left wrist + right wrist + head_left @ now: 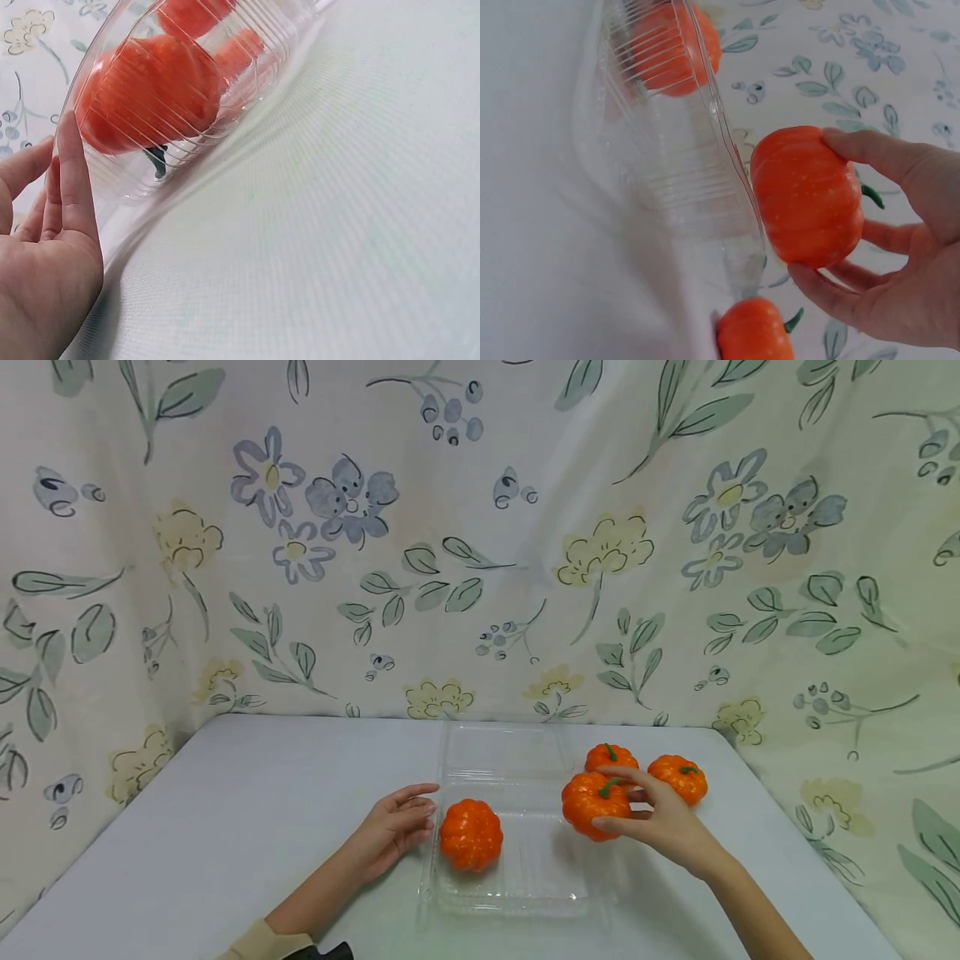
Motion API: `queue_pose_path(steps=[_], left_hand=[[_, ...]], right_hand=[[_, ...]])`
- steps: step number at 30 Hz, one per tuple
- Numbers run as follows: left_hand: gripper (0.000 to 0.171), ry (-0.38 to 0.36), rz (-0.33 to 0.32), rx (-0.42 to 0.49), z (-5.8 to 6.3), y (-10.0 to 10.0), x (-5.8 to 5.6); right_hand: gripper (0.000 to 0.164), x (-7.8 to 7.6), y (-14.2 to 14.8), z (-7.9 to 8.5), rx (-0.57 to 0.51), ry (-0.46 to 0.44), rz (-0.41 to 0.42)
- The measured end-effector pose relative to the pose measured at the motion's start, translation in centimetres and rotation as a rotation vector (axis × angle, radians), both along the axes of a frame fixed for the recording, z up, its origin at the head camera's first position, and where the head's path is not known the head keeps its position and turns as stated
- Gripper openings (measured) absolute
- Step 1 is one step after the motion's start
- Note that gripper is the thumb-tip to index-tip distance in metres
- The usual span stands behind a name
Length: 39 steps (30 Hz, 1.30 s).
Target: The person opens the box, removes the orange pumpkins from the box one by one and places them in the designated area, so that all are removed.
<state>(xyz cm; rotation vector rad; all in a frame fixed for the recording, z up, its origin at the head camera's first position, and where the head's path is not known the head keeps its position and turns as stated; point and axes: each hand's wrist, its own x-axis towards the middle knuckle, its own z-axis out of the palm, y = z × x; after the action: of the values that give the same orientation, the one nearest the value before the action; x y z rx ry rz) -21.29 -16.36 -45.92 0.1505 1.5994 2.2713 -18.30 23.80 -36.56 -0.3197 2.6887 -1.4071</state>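
A small orange toy pumpkin [589, 806] with a green stem is held between the thumb and fingers of my right hand [667, 822]. It hangs over the right side of a clear plastic clamshell box [525, 893], whose lid [504, 750] is folded back. Inside the box, by its left wall, lies another pumpkin [471, 835]; its stem points down in the left wrist view. My left hand [393, 833] is at the box's left edge, its fairly straight fingers [75, 180] touching the clear rim.
Two more pumpkins, one [611, 757] behind the held one and one [678, 779] further right, sit on the white table [300, 777] beside the box. A flowered cloth [480, 568] hangs behind the table and along its sides.
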Motion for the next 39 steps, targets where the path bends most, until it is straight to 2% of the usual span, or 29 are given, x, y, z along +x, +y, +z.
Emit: queue_pose_path(steps=[18, 26, 39], left_hand=[[0.038, -0.003, 0.01, 0.001, -0.1, 0.0, -0.1], [0.04, 0.003, 0.01, -0.008, 0.0, 0.1, 0.0], [0.04, -0.008, 0.012, -0.01, 0.0, 0.0, 0.0]], right_hand=[[0.072, 1.0, 2.4, -0.2, 0.052, -0.026, -0.066], [0.074, 0.9, 3.4, -0.5, 0.056, -0.066, -0.093], [0.068, 0.3, 4.6, -1.4, 0.047, -0.026, -0.084]])
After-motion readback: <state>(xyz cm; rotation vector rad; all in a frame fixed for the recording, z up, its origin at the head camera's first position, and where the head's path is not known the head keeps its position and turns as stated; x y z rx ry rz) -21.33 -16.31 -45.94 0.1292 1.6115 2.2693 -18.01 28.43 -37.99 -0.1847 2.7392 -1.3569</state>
